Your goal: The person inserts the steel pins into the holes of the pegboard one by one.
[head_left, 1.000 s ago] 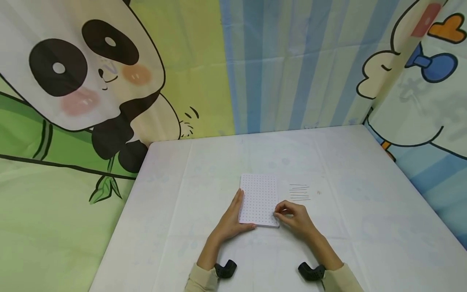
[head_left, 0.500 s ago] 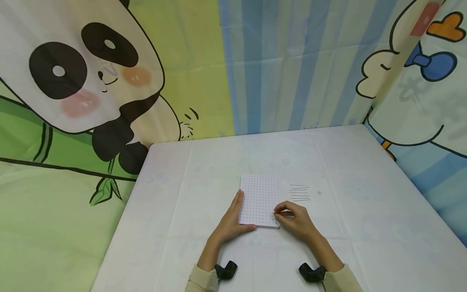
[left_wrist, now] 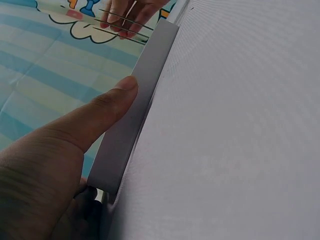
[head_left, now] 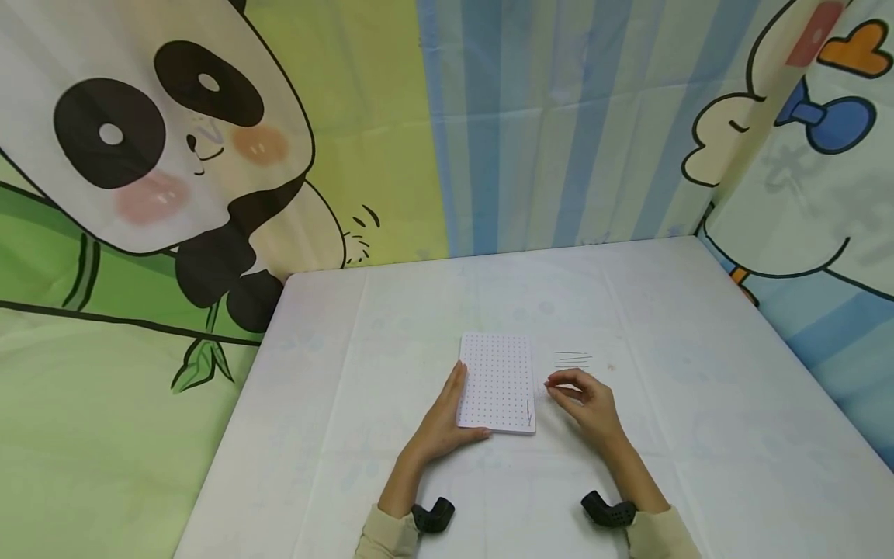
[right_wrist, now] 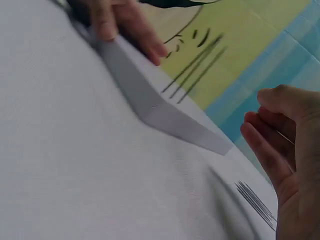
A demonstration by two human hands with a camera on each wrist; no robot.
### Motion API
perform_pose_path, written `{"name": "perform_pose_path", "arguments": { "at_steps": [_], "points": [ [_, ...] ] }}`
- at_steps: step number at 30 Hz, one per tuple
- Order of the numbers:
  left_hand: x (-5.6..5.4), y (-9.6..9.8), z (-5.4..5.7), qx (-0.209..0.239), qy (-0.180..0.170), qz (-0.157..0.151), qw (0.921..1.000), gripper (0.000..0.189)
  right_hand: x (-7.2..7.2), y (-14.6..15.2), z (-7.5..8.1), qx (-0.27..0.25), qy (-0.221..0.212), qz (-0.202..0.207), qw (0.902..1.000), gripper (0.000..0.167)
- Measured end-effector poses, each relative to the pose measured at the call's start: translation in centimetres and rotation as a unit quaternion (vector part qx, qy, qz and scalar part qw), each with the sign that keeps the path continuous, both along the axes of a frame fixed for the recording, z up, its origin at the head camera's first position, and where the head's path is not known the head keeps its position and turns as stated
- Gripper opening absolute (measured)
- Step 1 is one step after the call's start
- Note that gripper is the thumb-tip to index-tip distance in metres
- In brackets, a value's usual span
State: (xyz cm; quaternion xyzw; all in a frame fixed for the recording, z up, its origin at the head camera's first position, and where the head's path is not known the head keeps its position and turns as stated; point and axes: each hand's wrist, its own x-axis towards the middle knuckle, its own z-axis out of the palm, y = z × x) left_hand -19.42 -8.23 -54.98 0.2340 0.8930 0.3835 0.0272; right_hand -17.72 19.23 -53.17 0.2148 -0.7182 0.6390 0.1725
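A white block with a dotted grid lies on the table. My left hand rests against its near left corner, with straight fingers along the left side and the thumb pressing the near edge. Three thin dark rods stand upright in the block near its front right corner. My right hand hovers right of the block, thumb and fingertips close together and loosely bent, with nothing visible between them. Just beyond it, several similar thin rods lie in a row on the table; the hand partly hides them.
A white cloth covers the table. Printed curtains with a panda and stripes hang behind and at both sides. A small brownish speck is right of the rods. Black devices sit at both wrists.
My right hand has left the block's front right corner and moved right and away from me towards the lying rods, uncovering the standing rods. The left hand stays in place.
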Motion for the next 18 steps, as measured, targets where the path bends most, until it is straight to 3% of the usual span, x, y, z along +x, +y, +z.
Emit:
{"name": "perform_pose_path", "arguments": {
  "at_steps": [6, 9, 14, 18],
  "points": [
    [0.0, 0.0, 0.1, -0.001, 0.000, 0.000, 1.0000, 0.121, -1.3, 2.8, -1.0, -0.055, -0.036, -0.080, 0.9946, 0.018],
    [0.0, 0.1, 0.1, 0.001, 0.002, -0.002, 1.0000, 0.121, -1.7, 3.8, -1.5, -0.015, -0.040, -0.124, 0.9913, 0.015],
    [0.0, 0.1, 0.0, -0.001, 0.005, -0.002, 1.0000, 0.121, -2.1, 4.6, -2.3, 0.095, -0.002, -0.165, 0.9817, 0.015],
    [0.0, 0.1, 0.0, 0.000, 0.004, -0.001, 1.0000, 0.121, -2.2, 4.7, -2.5, 0.136, 0.013, -0.192, 0.9718, 0.016]
  ]
}}
